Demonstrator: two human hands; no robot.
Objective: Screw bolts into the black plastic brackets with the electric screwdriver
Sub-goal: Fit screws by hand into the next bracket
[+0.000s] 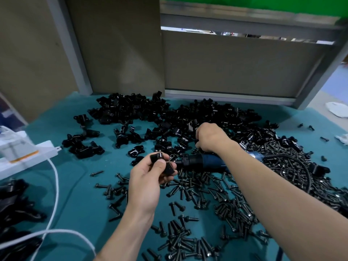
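A small black plastic bracket (162, 162) is pinched by fingers of the left hand (148, 178). Just right of them the blue-and-black electric screwdriver (203, 162) lies on the teal tabletop (75, 185), beneath the right hand (210, 137). That hand's fingers curl into heaped black brackets (169, 113); gripping what, I cannot tell. Its forearm could knock the screwdriver among loose black bolts (197, 194).

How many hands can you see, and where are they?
2. The left hand holds a black bracket above the loose bolts. The right hand reaches into the bracket pile, just beyond the electric screwdriver lying on the table. Whether it grips anything is hidden.
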